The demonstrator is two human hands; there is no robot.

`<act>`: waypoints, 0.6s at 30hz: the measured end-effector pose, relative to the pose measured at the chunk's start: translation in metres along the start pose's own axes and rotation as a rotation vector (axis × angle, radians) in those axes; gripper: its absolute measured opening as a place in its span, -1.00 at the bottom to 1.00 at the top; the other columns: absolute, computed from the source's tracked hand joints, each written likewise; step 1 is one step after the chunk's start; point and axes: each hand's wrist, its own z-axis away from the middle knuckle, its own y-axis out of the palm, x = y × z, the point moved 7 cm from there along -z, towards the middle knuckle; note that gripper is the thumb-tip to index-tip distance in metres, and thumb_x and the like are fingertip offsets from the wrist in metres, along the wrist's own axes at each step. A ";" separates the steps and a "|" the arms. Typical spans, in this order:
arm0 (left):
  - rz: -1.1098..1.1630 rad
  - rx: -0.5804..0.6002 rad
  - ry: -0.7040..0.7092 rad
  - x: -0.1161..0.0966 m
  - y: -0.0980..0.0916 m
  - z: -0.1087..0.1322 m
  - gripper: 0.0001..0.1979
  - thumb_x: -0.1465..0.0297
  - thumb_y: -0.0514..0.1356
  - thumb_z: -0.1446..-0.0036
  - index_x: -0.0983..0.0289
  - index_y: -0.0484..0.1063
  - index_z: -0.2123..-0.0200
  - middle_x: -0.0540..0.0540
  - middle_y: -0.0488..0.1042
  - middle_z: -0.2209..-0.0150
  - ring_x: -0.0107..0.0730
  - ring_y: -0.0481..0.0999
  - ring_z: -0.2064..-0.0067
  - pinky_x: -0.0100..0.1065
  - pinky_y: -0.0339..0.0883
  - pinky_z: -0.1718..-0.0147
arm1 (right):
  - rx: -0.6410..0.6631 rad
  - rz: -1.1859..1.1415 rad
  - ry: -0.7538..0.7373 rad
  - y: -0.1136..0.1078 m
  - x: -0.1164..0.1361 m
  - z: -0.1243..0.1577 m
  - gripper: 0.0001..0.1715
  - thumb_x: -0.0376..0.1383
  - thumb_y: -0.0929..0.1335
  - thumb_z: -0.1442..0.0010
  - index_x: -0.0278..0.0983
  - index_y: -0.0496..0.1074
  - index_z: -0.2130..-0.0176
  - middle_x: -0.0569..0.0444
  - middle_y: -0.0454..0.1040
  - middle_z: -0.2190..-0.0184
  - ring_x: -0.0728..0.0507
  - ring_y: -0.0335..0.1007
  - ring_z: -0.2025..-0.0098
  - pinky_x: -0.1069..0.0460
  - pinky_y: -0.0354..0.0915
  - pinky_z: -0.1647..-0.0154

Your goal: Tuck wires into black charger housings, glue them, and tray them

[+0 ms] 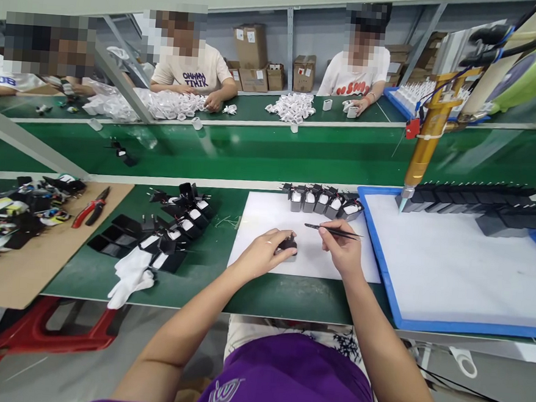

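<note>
My left hand (264,254) is closed around a small black plug adapter housing (289,244) over the white sheet (258,215). Its lower part and contents are largely covered by my fingers. In my right hand (345,249) a pair of dark tweezers (332,230) is pinched, tips pointing left above the housing and apart from it. Behind my hands a row of black adapter housings (323,200) with white parts and wires inside stands along the sheet's back edge. More such housings (188,220) lie on the green bench to the left.
White gloves (132,274) lie at the bench's front left. Red-handled pliers (92,208) rest on cardboard (37,274) beside loose parts. At right, a blue-rimmed tray (383,258) holds black housings under a yellow dispenser (426,138). Across the green conveyor (253,151), several people handle white parts.
</note>
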 end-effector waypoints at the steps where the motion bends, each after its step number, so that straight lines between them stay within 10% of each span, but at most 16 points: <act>1: 0.003 -0.019 0.006 0.001 0.000 0.000 -0.65 0.21 0.12 -0.25 0.27 0.34 -0.02 0.18 0.47 0.11 -0.22 0.49 0.12 -0.26 0.36 0.09 | 0.004 0.006 0.001 0.000 0.000 0.000 -0.85 -0.20 0.41 -0.11 -0.25 0.45 0.33 0.17 0.38 0.51 0.05 0.27 0.60 0.10 0.24 0.59; 18: -0.489 -0.121 0.041 -0.011 0.021 0.009 -0.69 0.22 0.11 -0.23 0.30 0.28 0.06 0.16 0.48 0.31 -0.18 0.51 0.26 -0.24 0.38 0.27 | 0.041 0.136 -0.012 0.003 0.003 0.005 -0.81 -0.16 0.39 -0.14 -0.25 0.46 0.31 0.13 0.42 0.49 0.00 0.29 0.53 0.07 0.28 0.49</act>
